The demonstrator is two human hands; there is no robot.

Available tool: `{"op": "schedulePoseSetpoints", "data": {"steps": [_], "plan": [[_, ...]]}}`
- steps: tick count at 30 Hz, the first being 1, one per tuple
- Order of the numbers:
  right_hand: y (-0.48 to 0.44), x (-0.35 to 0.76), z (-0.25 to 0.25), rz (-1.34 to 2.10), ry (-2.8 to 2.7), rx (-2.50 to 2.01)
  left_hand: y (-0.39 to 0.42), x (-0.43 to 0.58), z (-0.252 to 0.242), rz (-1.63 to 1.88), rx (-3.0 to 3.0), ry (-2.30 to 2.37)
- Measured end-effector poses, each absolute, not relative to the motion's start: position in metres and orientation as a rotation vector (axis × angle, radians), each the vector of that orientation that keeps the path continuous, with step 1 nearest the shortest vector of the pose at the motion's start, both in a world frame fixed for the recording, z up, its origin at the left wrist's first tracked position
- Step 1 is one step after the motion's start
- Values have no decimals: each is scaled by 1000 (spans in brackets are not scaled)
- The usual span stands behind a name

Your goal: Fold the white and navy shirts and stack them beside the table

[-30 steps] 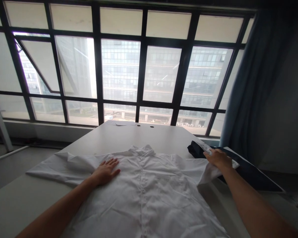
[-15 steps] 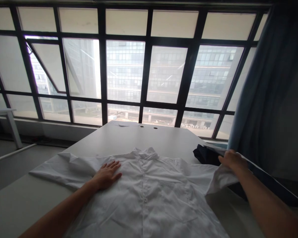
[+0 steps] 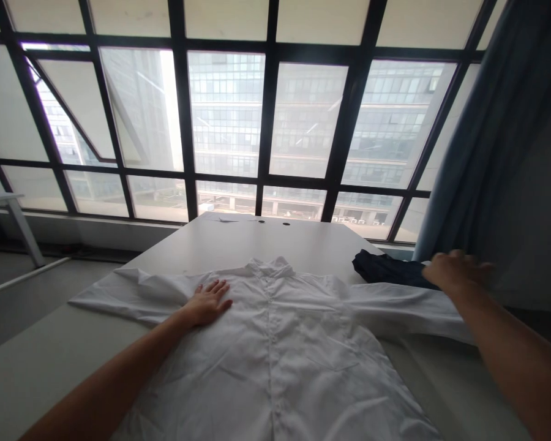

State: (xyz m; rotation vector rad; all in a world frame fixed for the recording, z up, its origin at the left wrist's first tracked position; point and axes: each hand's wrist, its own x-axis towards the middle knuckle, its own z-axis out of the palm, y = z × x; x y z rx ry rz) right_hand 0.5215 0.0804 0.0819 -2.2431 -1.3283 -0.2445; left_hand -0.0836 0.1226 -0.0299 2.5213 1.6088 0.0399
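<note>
A white button-up shirt [image 3: 312,343] lies front up on the white table, collar away from me and both sleeves spread sideways. My left hand [image 3: 206,303] rests flat on its left chest near the shoulder, fingers spread. At the far right, my right hand [image 3: 457,269] is over the outer part of the right sleeve [image 3: 404,306], its fingers loosely apart and somewhat blurred. No cloth shows in its grasp. My right forearm hides the cuff end. Just behind that sleeve sits a bunched dark navy cloth [image 3: 386,267], partly covered by the right hand.
The white table [image 3: 303,242] reaches toward a large black-framed window [image 3: 224,116]. Two dark round holes and a thin white sheet [image 3: 224,218] are at its far end. A blue-grey curtain [image 3: 468,141] hangs at right; another white table [image 3: 16,214] stands at left.
My right hand has moved right and slightly up, and the right sleeve, previously gripped and folded up, now lies stretched outward. The left hand stays on the shirt. The view has tilted down slightly.
</note>
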Motion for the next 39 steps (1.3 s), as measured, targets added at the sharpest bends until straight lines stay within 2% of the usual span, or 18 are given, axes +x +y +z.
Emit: {"op": "schedulePoseSetpoints", "data": {"steps": [2, 7, 11, 18, 22, 27, 39], "plan": [[98, 461, 74, -274, -1439, -2477, 118, -81, -27, -2, 2514, 1610], [113, 319, 16, 172, -2217, -2008, 102, -75, -24, -89, 2488, 1655], [108, 291, -25, 386, -2332, -2053, 89, -79, -27, -113, 2471, 1681], [124, 312, -8, 346, -2477, -2043, 112, -70, -18, 114, 2591, 1714], [136, 275, 2, 41, -2382, -2006, 148, -31, -9, 299, 2613, 1800], [153, 227, -11, -159, -2388, -1680, 186, 12, -17, 478, 2631, 1753], [155, 226, -16, -105, -2399, -1639, 232, 23, -39, 731, 2295, 1686]]}}
